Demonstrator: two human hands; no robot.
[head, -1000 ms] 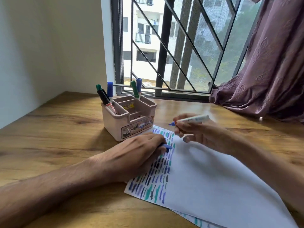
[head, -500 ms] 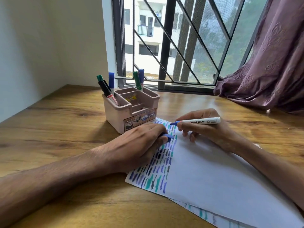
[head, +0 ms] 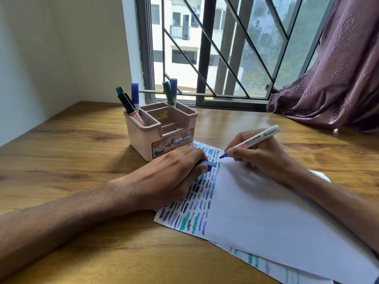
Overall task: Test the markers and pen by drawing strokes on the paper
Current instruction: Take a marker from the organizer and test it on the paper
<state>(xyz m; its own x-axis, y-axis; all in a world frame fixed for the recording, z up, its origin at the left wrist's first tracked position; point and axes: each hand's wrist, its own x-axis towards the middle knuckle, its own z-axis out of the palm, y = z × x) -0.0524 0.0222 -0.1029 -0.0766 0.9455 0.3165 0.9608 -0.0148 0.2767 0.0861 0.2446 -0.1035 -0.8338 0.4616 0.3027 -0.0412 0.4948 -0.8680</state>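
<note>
Head view shows the white whiteboard marker with a blue tip (head: 251,141) pinched in the right hand (head: 260,154), tip at the white paper sheet (head: 256,206) on the brown wooden table (head: 61,156). The left hand (head: 170,177) curls around a blue cap (head: 208,163). Five markers stand in one pink plastic holder (head: 162,130). Behind are a barred window (head: 225,54) and one purple curtain (head: 338,78).

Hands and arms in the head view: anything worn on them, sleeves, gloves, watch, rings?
Nothing worn that shows. The left hand and right hand are bare, without gloves, and no ring is visible. Both forearms are uncovered up to the frame edge, with no sleeve, watch or band in view.
</note>
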